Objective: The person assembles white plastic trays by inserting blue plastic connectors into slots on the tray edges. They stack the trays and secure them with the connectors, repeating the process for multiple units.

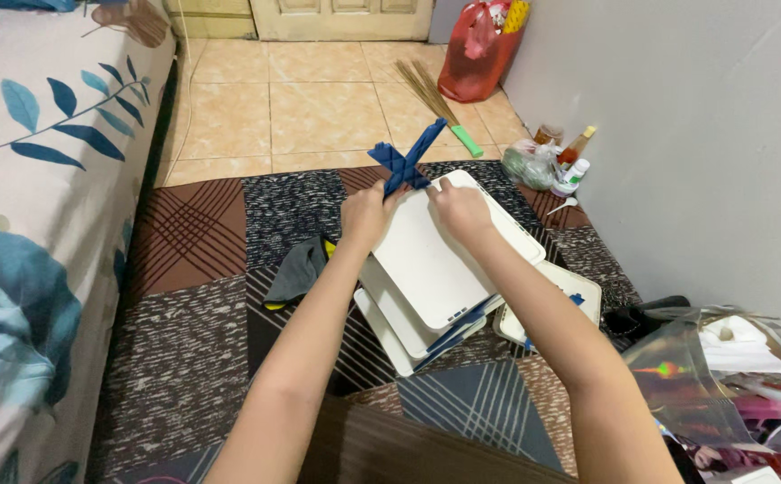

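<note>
Our left hand (365,215) was clamped on the blue cross-shaped piece (406,161), our right hand (459,208) gripped the top white panel (440,260) of the stack on the rug (184,358); steadying that panel seemed wise while seating the piece squarely.

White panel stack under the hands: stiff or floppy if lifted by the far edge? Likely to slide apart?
The white panels look flat and straight-edged, so probably rigid plastic. They lie fanned out, edges offset, so lifting one end would likely let them slip apart. The left hand and right hand grip the top one with the blue cross-shaped piece, which probably lifts along.
</note>
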